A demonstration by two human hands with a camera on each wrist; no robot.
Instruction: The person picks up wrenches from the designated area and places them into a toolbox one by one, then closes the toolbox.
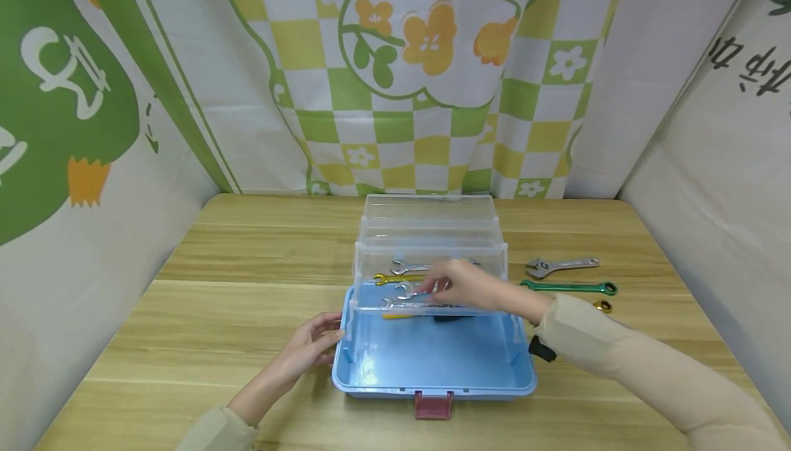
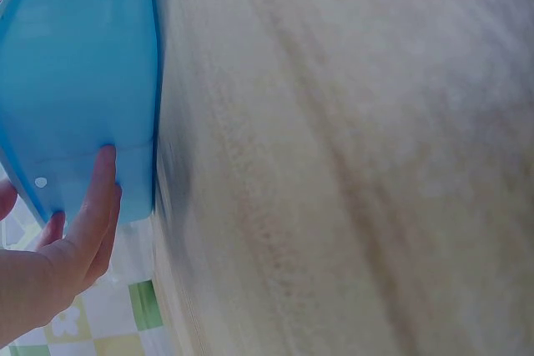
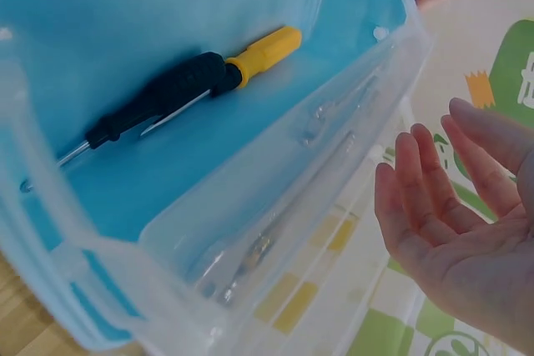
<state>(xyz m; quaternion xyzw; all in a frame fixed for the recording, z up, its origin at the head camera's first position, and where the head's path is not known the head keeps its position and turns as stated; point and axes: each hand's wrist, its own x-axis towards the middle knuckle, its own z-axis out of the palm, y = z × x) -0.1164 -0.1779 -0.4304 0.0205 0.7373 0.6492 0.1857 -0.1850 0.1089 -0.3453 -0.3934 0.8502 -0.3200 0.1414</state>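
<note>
In the head view a blue toolbox (image 1: 432, 362) stands open, its clear plastic trays (image 1: 432, 231) raised at the back. My right hand (image 1: 463, 285) is over the trays, close above silver wrenches (image 1: 404, 291); the right wrist view shows its fingers loosely extended with nothing in them. Fairly straight fingers of my left hand (image 2: 79, 248) rest against the toolbox's outer side, the thumb near the rim. A gold wrench (image 1: 395, 278) lies in a tray too. Down in the box are a black-handled screwdriver (image 3: 158, 97) and a yellow handle (image 3: 271, 52).
Right of the toolbox on the wooden table (image 1: 235, 266) lie an adjustable wrench (image 1: 559, 267), a green ratchet wrench (image 1: 575, 287) and a gold wrench end (image 1: 603, 306), partly behind the right arm. A pink latch (image 1: 433, 406) hangs at the front. Printed curtains (image 1: 426, 128) surround the table.
</note>
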